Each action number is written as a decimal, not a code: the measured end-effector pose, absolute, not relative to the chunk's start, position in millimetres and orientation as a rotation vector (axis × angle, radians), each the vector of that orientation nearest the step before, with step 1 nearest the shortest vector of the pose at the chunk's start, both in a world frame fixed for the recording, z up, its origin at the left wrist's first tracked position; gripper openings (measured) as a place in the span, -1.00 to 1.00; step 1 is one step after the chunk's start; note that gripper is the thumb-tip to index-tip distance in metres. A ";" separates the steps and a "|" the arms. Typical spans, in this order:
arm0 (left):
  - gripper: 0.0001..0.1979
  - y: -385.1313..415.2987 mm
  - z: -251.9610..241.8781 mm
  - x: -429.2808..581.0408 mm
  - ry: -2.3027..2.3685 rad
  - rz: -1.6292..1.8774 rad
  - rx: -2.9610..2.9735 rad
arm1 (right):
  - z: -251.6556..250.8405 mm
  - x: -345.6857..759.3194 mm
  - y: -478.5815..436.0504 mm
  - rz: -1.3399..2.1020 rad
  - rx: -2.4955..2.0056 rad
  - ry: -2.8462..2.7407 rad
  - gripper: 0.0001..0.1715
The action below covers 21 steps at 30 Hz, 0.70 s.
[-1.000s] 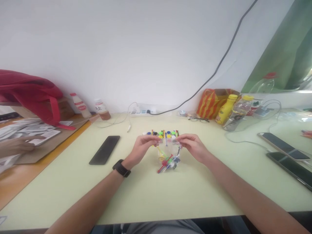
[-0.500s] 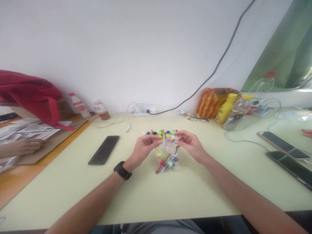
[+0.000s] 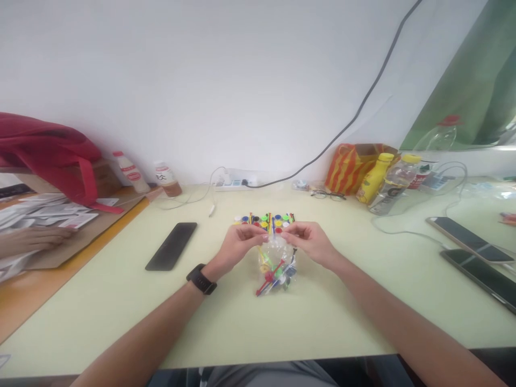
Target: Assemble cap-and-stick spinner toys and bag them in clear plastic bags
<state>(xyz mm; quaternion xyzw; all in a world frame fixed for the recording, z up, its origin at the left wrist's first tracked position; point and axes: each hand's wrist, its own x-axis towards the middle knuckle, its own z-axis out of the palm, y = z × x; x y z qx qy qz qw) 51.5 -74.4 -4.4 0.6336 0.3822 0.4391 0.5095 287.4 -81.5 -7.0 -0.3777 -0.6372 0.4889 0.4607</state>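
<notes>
A clear plastic bag [image 3: 278,250] hangs between my hands, its lower part holding small coloured plastic pieces, among them a red stick-like piece [image 3: 269,278]. At the bag's upper left edge, my left hand [image 3: 241,242] pinches the plastic, a black watch on its wrist. My right hand [image 3: 308,242] grips the upper right edge between thumb and fingers. Just beyond my fingers, rows of coloured round pieces [image 3: 264,219] and thin sticks lie on the table, partly hidden by my hands.
A black phone [image 3: 171,246] lies at left; two more phones [image 3: 471,239] lie at right with a cable. Bottles [image 3: 167,180], a power strip [image 3: 236,184], glasses [image 3: 328,195] and a striped bag [image 3: 342,169] line the wall. Another person's hand [image 3: 36,240] rests on papers at far left.
My right hand has moved left, closer to my left hand, and its fingers have closed on the bag's edge. The bag's filled bottom sits slightly lower.
</notes>
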 end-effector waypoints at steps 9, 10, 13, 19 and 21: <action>-0.75 -75.6 -0.3 55.1 0.874 0.974 1.573 | -6.6 282.8 -86.2 1.061 -0.924 -1.640 -0.62; -0.76 -75.5 -0.6 56.0 0.872 0.968 1.596 | -5.8 282.3 -87.0 1.043 -0.927 -1.657 -0.62; -0.77 -74.0 -2.8 55.7 0.878 0.970 1.649 | -4.9 283.2 -87.1 1.023 -0.939 -1.696 -0.61; -0.76 -67.1 -5.6 44.8 0.922 0.925 1.719 | -10.2 291.7 -80.4 1.154 -0.969 -1.651 -0.59; -0.75 -64.4 -4.7 41.2 0.936 0.906 1.735 | -12.0 294.1 -78.6 1.211 -0.966 -1.611 -0.60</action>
